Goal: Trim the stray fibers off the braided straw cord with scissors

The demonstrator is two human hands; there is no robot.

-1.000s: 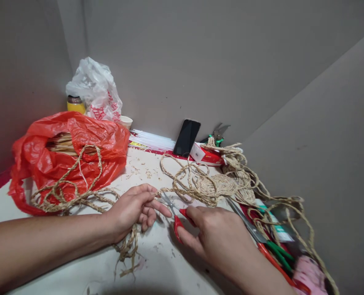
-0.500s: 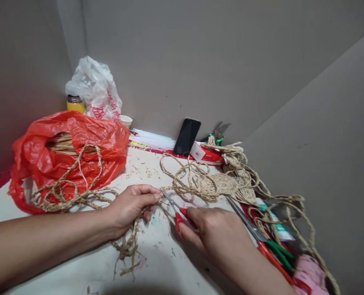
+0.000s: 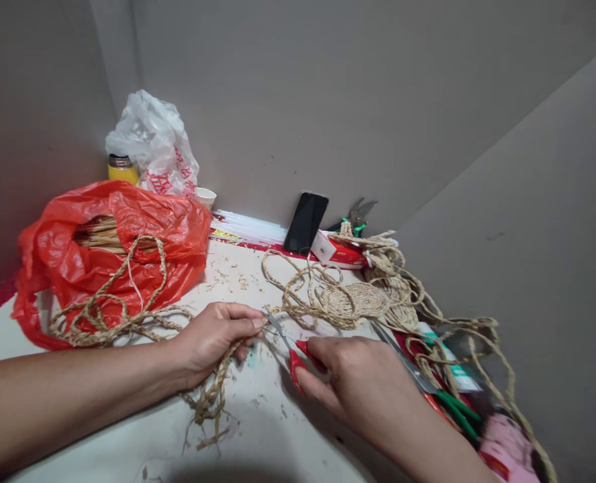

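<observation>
My left hand (image 3: 222, 339) pinches a braided straw cord (image 3: 216, 389), whose loose length hangs below the palm onto the table, ending in frayed strands. In my right hand (image 3: 353, 369) are small scissors (image 3: 294, 365) with red handles, thumb and fingers in the loops. Their blades are slightly apart, and the tips reach the cord just beyond my left fingertips. Beyond the blades lie loops of braided cord (image 3: 298, 302) and flat coiled straw rounds (image 3: 358, 300).
A red plastic bag (image 3: 182, 235) holding straw stands at left. Behind it are a white bag (image 3: 152, 134), a yellow jar (image 3: 122, 173) and a cup (image 3: 206, 197). A phone (image 3: 305, 223) leans at the back. Large shears (image 3: 456, 409) lie at right near pink cloth (image 3: 509, 446).
The scissors' handles have spread a little and my right hand has shifted slightly right. My left hand stays in place with the cord.
</observation>
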